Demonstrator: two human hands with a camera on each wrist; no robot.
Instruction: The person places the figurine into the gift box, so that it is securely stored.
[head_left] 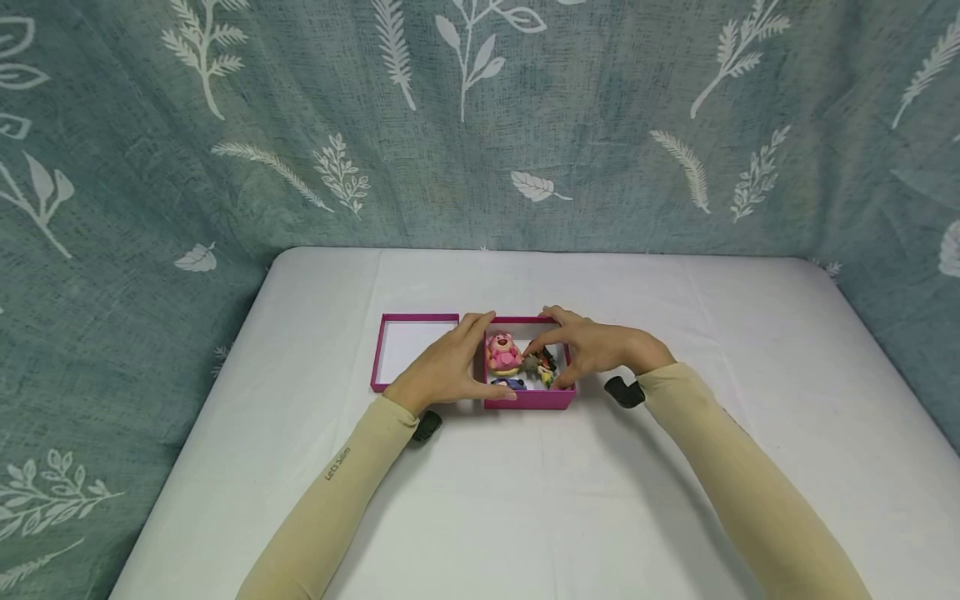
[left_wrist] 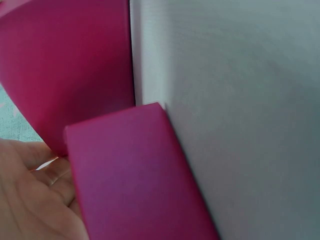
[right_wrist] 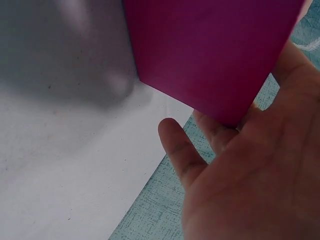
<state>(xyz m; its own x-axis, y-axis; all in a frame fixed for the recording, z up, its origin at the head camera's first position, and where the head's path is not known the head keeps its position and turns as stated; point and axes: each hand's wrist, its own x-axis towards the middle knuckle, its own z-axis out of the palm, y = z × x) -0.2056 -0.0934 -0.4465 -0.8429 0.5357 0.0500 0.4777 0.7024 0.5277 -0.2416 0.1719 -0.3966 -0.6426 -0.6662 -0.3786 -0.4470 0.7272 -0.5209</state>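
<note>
One left grip [head_left: 447, 364], one right grip [head_left: 595, 345], spread wide, touching pink box [head_left: 536, 401]

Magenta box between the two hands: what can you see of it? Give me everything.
The magenta box is rectangular, with a white interior; its smooth walls look like card. It stands open-topped and upright on the white table, right of a shallow, lid-like tray. Inside are a pink bear figure and other small figures, partly hidden. The left hand grips its left side, the right hand its right, one finger reaching inside.

"Let's Slim" on left sleeve [head_left: 324, 512]
</note>
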